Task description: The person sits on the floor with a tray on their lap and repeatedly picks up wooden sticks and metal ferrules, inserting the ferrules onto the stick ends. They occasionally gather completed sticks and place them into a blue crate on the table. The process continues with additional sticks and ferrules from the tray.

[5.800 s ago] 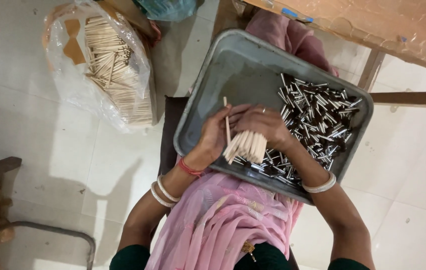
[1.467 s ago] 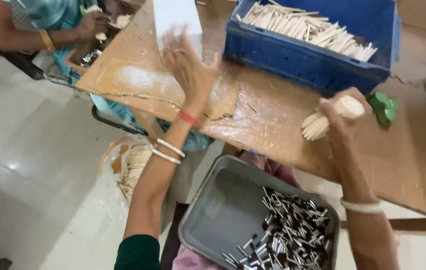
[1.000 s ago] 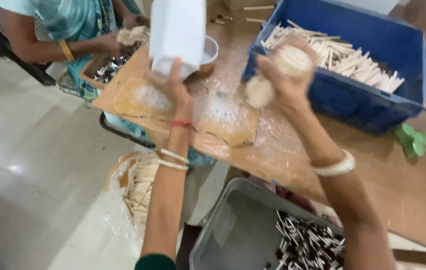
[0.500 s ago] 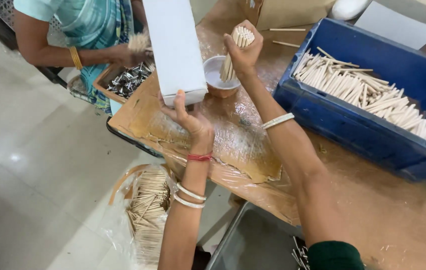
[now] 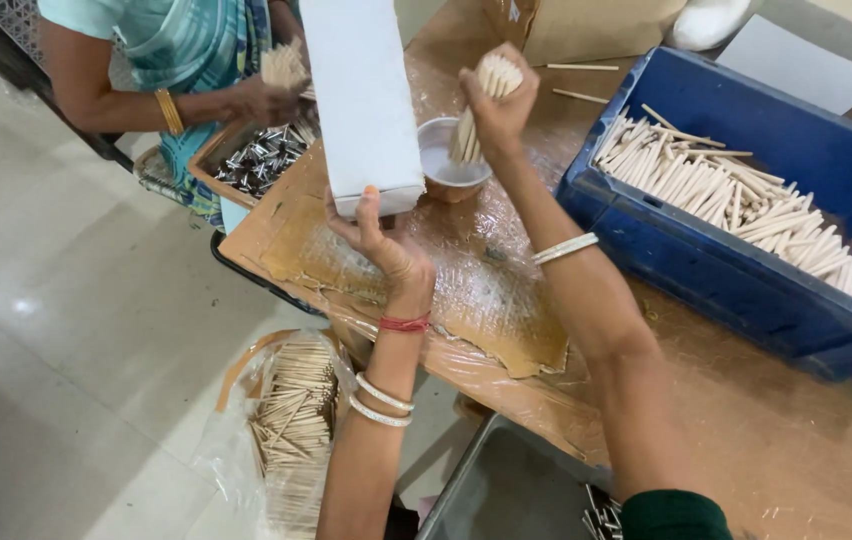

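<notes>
My right hand point(image 5: 498, 108) grips a bundle of thin pale sticks point(image 5: 478, 112) and holds its lower end in a small round bowl point(image 5: 451, 175) on the wooden table point(image 5: 766, 440). My left hand point(image 5: 378, 240) holds the bottom edge of a tall white box point(image 5: 361, 95), tilted up beside the bowl. A sheet of clear plastic film point(image 5: 486, 285) covers the table under both hands.
A blue crate point(image 5: 746, 270) with many pale sticks lies at the right. Another person point(image 5: 161, 65) sits at the far left, holding sticks over a tray of dark metal pieces point(image 5: 261, 160). A plastic bag of sticks point(image 5: 291, 420) is on the floor; a grey tray point(image 5: 506, 490) is below.
Earlier I held the sticks over the grey tray on my lap. Since then my right hand carried the bundle across the table to the small bowl, and my left hand took hold of the white box.
</notes>
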